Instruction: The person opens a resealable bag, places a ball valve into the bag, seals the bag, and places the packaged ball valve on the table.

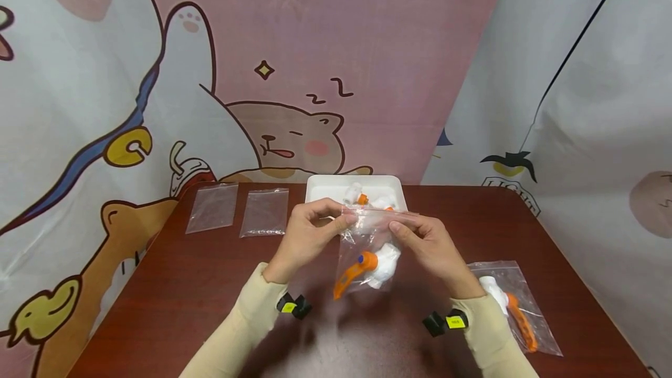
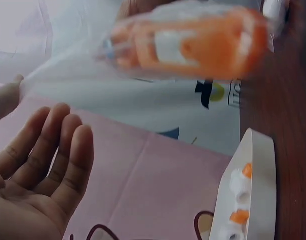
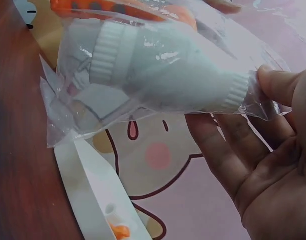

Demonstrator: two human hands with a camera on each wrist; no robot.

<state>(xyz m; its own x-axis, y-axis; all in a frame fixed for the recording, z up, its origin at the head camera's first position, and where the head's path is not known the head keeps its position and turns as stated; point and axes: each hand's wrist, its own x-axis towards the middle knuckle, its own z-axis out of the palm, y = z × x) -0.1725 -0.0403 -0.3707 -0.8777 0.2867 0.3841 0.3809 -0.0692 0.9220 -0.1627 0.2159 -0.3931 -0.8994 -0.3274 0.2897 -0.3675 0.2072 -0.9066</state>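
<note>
From my end I see the left hand (image 1: 310, 235) and right hand (image 1: 431, 245), each grip pinching the top edge of a clear bag (image 1: 347, 249), a white fitting (image 1: 385, 264) with an orange handle (image 1: 349, 276) inside, held up over the middle of the bench (image 1: 199, 284). A white tray (image 1: 354, 179) stands at the far edge, and another bagged fitting (image 1: 521, 319) lies by the right edge

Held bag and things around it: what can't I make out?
Held bag, head view: mouth partly hidden by the left hand and right hand; cannot tell if sealed.
Parts in the tray, head view: partly hidden behind hands and bag; no sure count.
Orange handle, left wrist view: blurred; fine detail lost.
Same handle, right wrist view: cut off by the top edge.
Second bag, head view: partly covered by the right sleeve.
</note>
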